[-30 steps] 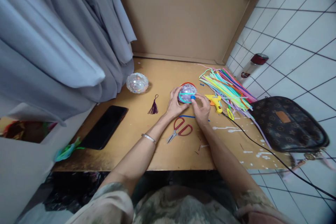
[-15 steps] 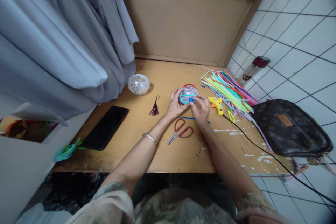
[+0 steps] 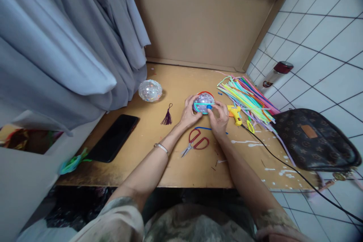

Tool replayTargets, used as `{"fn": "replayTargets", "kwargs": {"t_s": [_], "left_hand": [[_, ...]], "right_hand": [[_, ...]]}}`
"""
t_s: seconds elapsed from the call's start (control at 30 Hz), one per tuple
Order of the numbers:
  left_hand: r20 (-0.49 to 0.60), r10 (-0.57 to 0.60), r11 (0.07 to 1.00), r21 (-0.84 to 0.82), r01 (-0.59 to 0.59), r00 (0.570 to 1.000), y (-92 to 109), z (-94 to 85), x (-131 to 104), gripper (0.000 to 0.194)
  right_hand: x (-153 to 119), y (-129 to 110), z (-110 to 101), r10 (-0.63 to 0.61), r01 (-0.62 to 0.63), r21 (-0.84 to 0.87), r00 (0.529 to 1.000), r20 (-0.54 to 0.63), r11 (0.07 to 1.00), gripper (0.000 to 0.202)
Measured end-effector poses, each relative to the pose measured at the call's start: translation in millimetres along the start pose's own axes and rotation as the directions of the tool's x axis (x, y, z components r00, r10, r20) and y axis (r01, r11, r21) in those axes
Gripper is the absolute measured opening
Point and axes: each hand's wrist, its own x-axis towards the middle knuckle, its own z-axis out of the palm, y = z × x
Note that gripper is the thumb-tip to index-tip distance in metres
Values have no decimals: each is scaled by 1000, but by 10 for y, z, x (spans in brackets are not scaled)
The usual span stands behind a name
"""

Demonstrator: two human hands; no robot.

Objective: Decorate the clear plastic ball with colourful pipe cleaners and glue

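Observation:
My left hand is closed around the left side of a clear, glittery ball with red and turquoise pipe cleaner strips on it. Between the thumb and fingers of my right hand is a small round blue piece, perhaps coiled pipe cleaner. It sits against the ball's near right side. A blue pipe cleaner lies just below my hands. Red-handled scissors rest open nearer to me. To the right of my right hand lies a yellow glue gun.
Left of my hands are a purple tassel, a second clear ball and a black phone. Pipe cleaners, a dark handbag and a bottle stand right. The glue gun's cord crosses the table. Cardboard rises behind.
My right hand has shifted slightly right with the blue piece, which now sits a little higher against the ball. My left hand keeps its hold on the ball.

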Motion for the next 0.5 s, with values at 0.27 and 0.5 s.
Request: {"fn": "replayTargets", "kwargs": {"t_s": [0.27, 0.5], "left_hand": [[-21, -93, 984, -155, 88, 995, 39, -20, -27, 45], [41, -64, 968, -240, 72, 997, -8, 4, -43, 49]], "right_hand": [[31, -80, -25, 29, -30, 99, 999, 18, 995, 20], [-8, -122, -14, -67, 67, 26, 997, 21, 997, 19]]}}
